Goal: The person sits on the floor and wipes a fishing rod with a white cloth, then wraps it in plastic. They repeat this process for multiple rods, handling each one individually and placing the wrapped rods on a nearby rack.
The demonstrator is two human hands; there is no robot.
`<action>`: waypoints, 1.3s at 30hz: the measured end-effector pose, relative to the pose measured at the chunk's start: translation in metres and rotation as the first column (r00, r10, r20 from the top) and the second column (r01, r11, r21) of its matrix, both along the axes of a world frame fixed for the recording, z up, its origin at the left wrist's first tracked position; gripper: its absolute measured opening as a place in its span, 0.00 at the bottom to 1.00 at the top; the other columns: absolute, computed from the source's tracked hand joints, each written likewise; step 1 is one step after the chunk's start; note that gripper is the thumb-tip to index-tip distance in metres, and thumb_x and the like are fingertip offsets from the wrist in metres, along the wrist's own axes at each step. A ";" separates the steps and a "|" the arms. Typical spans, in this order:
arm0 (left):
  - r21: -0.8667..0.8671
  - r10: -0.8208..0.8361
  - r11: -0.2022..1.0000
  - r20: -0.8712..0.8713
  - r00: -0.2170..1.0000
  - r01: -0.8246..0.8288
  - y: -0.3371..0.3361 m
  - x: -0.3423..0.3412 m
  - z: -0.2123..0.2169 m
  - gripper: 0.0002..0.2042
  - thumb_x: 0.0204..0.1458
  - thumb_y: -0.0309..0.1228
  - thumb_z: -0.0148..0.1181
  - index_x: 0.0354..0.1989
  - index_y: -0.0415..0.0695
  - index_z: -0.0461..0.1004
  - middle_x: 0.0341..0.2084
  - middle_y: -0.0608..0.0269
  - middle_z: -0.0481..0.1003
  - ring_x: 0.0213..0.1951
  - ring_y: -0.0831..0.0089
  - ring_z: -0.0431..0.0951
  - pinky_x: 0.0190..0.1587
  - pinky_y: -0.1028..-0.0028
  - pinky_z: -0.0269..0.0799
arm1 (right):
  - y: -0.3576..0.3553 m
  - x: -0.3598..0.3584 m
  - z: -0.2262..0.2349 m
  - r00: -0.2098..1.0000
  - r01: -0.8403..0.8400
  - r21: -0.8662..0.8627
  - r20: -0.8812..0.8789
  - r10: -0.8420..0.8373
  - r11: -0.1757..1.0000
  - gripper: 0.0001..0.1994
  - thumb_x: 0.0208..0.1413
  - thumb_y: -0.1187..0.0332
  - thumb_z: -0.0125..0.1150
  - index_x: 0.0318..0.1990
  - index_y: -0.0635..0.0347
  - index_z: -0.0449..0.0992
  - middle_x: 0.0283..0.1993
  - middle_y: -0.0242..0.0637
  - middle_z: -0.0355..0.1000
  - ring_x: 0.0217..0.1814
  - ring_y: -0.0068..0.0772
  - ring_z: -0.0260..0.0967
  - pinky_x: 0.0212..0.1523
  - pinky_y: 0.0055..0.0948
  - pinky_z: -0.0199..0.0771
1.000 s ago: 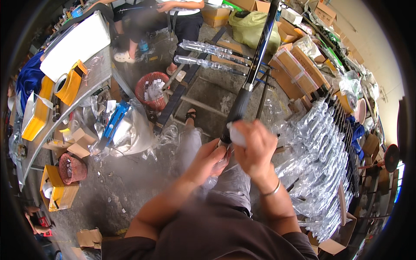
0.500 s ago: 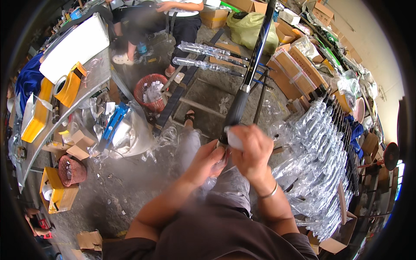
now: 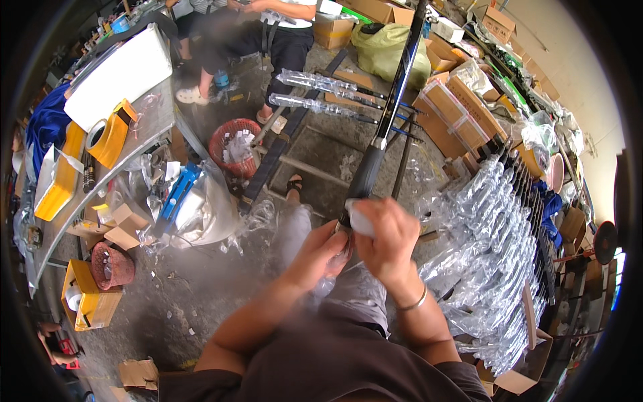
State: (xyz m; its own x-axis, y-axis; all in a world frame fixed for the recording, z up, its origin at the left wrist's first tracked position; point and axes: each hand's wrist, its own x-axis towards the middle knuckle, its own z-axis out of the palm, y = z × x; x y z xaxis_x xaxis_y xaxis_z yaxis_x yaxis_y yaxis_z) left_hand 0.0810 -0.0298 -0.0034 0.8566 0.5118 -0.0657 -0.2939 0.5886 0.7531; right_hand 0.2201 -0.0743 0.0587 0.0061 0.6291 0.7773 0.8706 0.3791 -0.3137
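Observation:
A long black pole that looks like a fishing rod [image 3: 392, 100] slants up and away from me, its thick dark grip [image 3: 365, 175] toward my body. My left hand [image 3: 318, 253] is closed round the lower end, with some clear plastic [image 3: 324, 287] showing beneath the fingers. My right hand [image 3: 387, 236] pinches a soft white wad [image 3: 361, 217] against the side of the grip, just above the left hand. Whether the wad is cloth or foam I cannot tell. The rod's bottom end is hidden by my fingers.
Plastic-wrapped rods [image 3: 489, 261] lie stacked on my right. More wrapped rods [image 3: 315, 82] rest across a metal frame [image 3: 311, 164] ahead. A red basket [image 3: 234, 167] of white scraps, a worktable [image 3: 144, 127] with yellow boxes, and cartons [image 3: 455, 110] surround me. Another person [image 3: 288, 40] sits opposite.
My right hand and the white wad have shifted slightly down along the grip. The rod's upper part has tilted a little to the right. My left hand keeps its hold.

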 end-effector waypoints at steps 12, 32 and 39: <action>0.028 -0.052 0.998 0.066 0.996 0.050 0.010 0.003 0.001 0.17 0.57 0.48 0.51 0.36 0.45 0.64 0.18 0.70 0.63 0.13 0.85 0.57 0.14 0.82 0.48 | 0.018 0.012 0.022 0.999 0.038 0.010 0.007 -0.038 0.999 0.14 0.36 0.85 0.57 0.35 0.66 0.72 0.28 0.42 0.70 0.23 0.42 0.68 0.22 0.32 0.67; 0.003 0.107 0.994 0.127 0.986 -0.109 0.051 -0.007 0.000 0.18 0.61 0.46 0.44 0.37 0.40 0.65 0.14 0.68 0.61 0.11 0.84 0.54 0.14 0.81 0.50 | -0.025 0.045 -0.037 0.904 0.272 -0.465 -0.177 -0.389 0.843 0.10 0.60 0.69 0.50 0.35 0.68 0.74 0.31 0.47 0.73 0.31 0.32 0.71 0.32 0.27 0.69; -0.018 0.096 0.995 0.127 0.987 -0.094 0.056 -0.010 -0.005 0.18 0.61 0.47 0.44 0.37 0.41 0.65 0.14 0.68 0.61 0.11 0.84 0.53 0.14 0.81 0.50 | -0.035 0.052 -0.065 0.290 -0.313 -0.453 -0.883 -0.370 0.835 0.13 0.60 0.61 0.54 0.30 0.62 0.70 0.18 0.25 0.63 0.16 0.15 0.56 0.16 0.20 0.55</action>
State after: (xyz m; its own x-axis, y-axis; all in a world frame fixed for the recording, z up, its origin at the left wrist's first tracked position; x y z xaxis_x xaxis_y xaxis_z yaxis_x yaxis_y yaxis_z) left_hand 0.0712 0.0260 -0.0084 0.8060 0.5910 0.0345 -0.4423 0.5624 0.6986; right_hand 0.2725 -0.1092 -0.0063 0.5075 0.8399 -0.1922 -0.1500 -0.1335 -0.9796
